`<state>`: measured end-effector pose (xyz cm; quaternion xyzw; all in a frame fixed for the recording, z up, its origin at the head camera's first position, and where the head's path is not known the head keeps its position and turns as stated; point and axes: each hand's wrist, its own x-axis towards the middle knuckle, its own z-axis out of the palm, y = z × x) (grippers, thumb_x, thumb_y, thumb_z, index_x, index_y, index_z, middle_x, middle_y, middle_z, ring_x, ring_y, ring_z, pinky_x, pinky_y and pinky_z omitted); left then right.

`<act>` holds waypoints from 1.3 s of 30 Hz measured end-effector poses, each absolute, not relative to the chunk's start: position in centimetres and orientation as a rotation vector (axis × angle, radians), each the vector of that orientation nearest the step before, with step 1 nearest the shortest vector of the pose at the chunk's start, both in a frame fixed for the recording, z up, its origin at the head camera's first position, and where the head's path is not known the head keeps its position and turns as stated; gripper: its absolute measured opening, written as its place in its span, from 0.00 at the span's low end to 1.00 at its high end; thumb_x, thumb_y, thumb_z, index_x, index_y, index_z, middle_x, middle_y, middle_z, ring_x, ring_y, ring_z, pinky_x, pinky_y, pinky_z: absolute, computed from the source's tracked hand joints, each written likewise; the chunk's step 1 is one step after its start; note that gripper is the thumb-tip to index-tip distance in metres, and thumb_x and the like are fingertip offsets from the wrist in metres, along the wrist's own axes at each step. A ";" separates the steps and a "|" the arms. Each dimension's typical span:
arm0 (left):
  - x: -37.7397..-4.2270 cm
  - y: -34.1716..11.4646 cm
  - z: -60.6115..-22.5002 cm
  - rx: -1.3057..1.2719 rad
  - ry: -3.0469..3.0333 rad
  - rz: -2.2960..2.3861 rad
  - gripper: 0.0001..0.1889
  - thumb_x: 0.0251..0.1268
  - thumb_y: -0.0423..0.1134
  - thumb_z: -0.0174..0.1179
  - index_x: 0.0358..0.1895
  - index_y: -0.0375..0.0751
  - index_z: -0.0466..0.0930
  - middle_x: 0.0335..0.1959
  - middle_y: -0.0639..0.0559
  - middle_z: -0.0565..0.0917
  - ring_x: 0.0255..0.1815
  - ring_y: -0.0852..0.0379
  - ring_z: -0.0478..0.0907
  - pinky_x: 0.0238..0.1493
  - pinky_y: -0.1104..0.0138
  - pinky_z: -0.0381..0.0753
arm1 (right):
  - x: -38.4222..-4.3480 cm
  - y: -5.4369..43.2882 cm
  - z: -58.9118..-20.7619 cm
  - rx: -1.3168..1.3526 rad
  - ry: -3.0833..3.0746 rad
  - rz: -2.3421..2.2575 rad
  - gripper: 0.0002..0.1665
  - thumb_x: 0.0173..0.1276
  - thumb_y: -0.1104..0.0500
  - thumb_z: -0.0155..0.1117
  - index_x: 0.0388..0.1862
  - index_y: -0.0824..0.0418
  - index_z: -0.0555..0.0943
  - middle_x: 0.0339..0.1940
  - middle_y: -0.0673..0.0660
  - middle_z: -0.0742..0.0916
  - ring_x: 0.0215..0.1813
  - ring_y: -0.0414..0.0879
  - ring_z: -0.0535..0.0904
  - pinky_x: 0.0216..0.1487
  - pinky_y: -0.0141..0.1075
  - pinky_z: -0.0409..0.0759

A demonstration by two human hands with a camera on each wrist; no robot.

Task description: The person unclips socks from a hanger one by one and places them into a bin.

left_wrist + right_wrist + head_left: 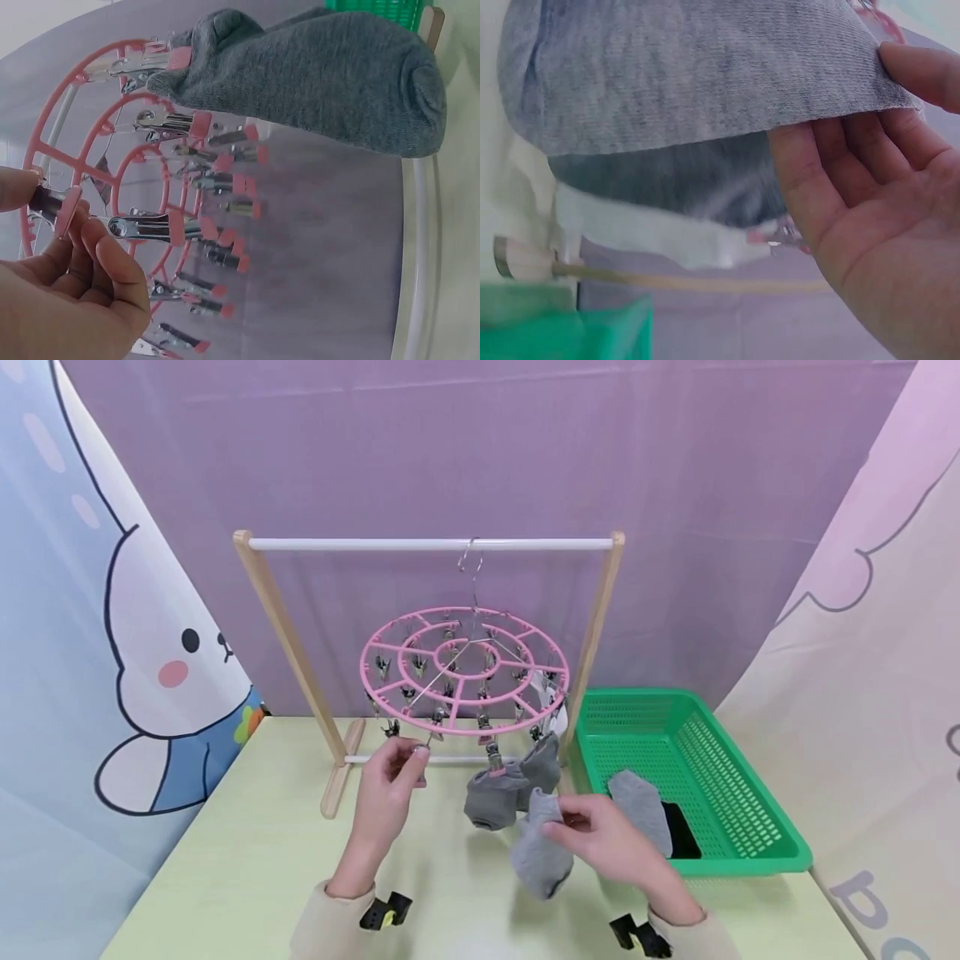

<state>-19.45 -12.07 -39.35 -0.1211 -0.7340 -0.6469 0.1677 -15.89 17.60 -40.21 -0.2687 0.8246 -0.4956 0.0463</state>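
My left hand [386, 789] pinches a metal clip with pink tips [56, 206] on the near rim of a round pink drying hanger [363, 666]. A light grey sock [542, 856] hangs from my right hand [603, 835], its cuff between thumb and fingers [795, 169]. The sock is below the hanger and apart from the clip in my left hand. Darker grey socks [491, 802] hang from clips at the hanger's near right, and one fills the top of the left wrist view. Something white [557, 720] hangs behind them.
The hanger hooks over the white bar [337, 544] of a wooden-legged stand [288, 635]. At right a green basket [757, 789] holds a grey sock [641, 810] and a black piece of cloth [681, 832]. Several vacant clips dangle from the rings. A purple curtain [450, 452] backs the table.
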 end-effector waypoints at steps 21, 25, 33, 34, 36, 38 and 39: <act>-20.1 -12.6 -39.4 -0.274 -2.054 -1.825 0.10 0.77 0.34 0.53 0.48 0.29 0.78 0.35 0.42 0.79 0.33 0.55 0.77 0.38 0.70 0.79 | -15.3 23.7 -35.8 -0.386 2.904 -1.708 0.11 0.76 0.58 0.63 0.44 0.66 0.84 0.37 0.57 0.88 0.37 0.43 0.85 0.38 0.33 0.82; -20.3 -12.8 -39.3 -0.254 -2.047 -1.869 0.12 0.78 0.34 0.52 0.50 0.26 0.77 0.38 0.40 0.79 0.35 0.56 0.78 0.40 0.70 0.79 | -15.4 24.9 -35.7 -0.278 2.935 -1.745 0.13 0.77 0.54 0.63 0.41 0.65 0.82 0.34 0.55 0.86 0.35 0.44 0.80 0.36 0.32 0.78; -20.5 -13.0 -39.6 -0.236 -2.041 -1.903 0.12 0.78 0.35 0.52 0.51 0.27 0.77 0.39 0.40 0.79 0.36 0.54 0.77 0.41 0.71 0.78 | -16.5 27.1 -38.0 0.000 2.932 -1.726 0.20 0.77 0.50 0.62 0.38 0.68 0.77 0.29 0.51 0.81 0.34 0.42 0.74 0.34 0.32 0.75; -20.5 -13.0 -39.6 -0.234 -2.043 -1.904 0.12 0.79 0.35 0.51 0.52 0.27 0.77 0.40 0.40 0.79 0.36 0.54 0.77 0.42 0.70 0.78 | -16.7 27.3 -38.4 0.018 2.935 -1.692 0.21 0.78 0.50 0.61 0.35 0.68 0.76 0.27 0.50 0.79 0.31 0.41 0.73 0.31 0.32 0.75; -20.6 -13.0 -39.7 -0.229 -2.041 -1.911 0.13 0.79 0.36 0.51 0.52 0.28 0.76 0.40 0.40 0.79 0.37 0.54 0.77 0.42 0.70 0.78 | -17.0 27.7 -39.5 0.052 2.948 -1.621 0.23 0.78 0.51 0.61 0.28 0.66 0.70 0.21 0.49 0.72 0.24 0.41 0.67 0.25 0.34 0.69; -20.6 -13.0 -39.7 -0.225 -2.037 -1.918 0.13 0.79 0.37 0.51 0.53 0.28 0.76 0.40 0.40 0.79 0.37 0.55 0.77 0.43 0.70 0.78 | -17.1 28.0 -40.3 0.075 2.948 -1.549 0.26 0.78 0.52 0.60 0.25 0.62 0.62 0.18 0.50 0.65 0.20 0.43 0.61 0.21 0.37 0.63; -20.6 -13.0 -39.7 -0.223 -2.033 -1.921 0.13 0.79 0.37 0.52 0.53 0.28 0.76 0.40 0.40 0.79 0.37 0.55 0.77 0.43 0.71 0.78 | -17.2 28.2 -40.7 0.088 2.952 -1.517 0.27 0.79 0.53 0.60 0.24 0.61 0.60 0.17 0.50 0.62 0.18 0.44 0.59 0.20 0.38 0.61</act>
